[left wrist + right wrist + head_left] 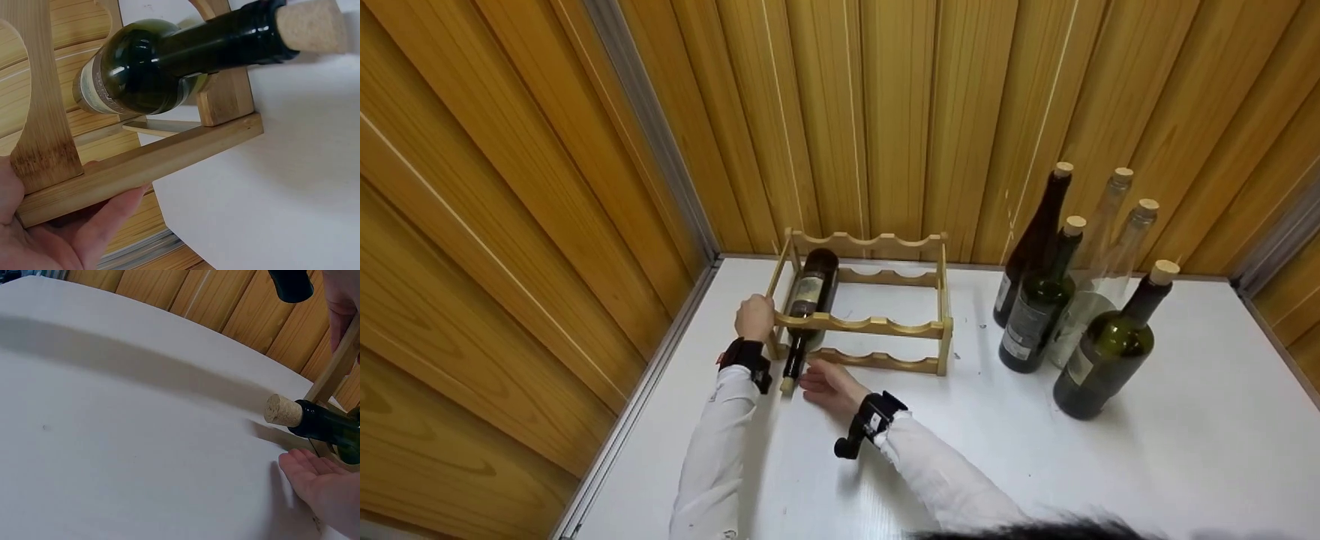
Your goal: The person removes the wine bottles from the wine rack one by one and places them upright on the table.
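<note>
A two-tier wooden wine rack point(879, 325) stands near the back wall. One dark green wine bottle point(808, 289) with a label lies in its lower left slot, its neck pointing toward me under the upper front rail. A cork point(313, 26) plugs its mouth. My left hand point(754, 318) grips the rack's front left upright, fingers wrapped round the wood in the left wrist view. Just right of the bottle neck is my right hand point(832, 382), its fingers extended and palm turned up below the neck in the right wrist view point(326, 486).
To the right on the white table point(1192, 435), several corked bottles stand upright, among them a green bottle point(1102, 360), a labelled dark bottle point(1035, 319), a brown bottle point(1035, 232) and clear glass ones point(1119, 255). Wood-patterned panels point(892, 127) enclose the back and sides.
</note>
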Motion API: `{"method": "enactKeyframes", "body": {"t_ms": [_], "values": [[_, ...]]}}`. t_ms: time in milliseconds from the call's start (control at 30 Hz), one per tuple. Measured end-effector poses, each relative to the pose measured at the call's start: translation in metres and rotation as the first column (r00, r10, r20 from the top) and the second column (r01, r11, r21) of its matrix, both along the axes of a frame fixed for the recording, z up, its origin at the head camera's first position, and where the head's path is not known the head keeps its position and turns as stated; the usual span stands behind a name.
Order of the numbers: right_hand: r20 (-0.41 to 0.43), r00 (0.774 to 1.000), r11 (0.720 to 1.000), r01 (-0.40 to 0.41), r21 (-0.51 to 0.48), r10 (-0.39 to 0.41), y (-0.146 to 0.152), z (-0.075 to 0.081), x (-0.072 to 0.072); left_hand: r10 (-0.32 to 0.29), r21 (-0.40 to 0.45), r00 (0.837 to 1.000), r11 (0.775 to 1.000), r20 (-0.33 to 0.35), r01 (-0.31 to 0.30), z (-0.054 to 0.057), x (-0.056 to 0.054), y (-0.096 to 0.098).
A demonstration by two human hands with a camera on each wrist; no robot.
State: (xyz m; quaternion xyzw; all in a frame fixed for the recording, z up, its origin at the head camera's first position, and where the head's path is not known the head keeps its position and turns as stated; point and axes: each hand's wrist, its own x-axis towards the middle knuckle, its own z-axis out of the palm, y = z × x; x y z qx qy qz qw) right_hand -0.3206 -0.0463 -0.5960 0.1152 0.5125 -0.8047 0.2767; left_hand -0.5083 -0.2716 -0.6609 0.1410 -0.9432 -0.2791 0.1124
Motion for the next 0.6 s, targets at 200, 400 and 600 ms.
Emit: {"method": "enactKeyframes", "body": {"t_ms": [200,400,600], "values": [[0.031,0.999,0.997,-0.015,-0.073,0.017,-0.008,0.002,-0.008,-0.007,0.003,1.000,1.000,-0.009,0.007,-0.002,-0.002,0.002],[0.039,0.999,0.978,-0.016,-0.208,0.024,-0.013,-0.004,-0.017,-0.002,0.010,1.000,1.000,-0.026,0.002,-0.004,-0.002,0.001],[0.038,0.999,0.976,-0.005,-0.216,0.013,-0.019,-0.002,-0.021,0.001,-0.007,0.997,1.000,-0.071,-0.001,-0.003,0.004,0.003]]}}
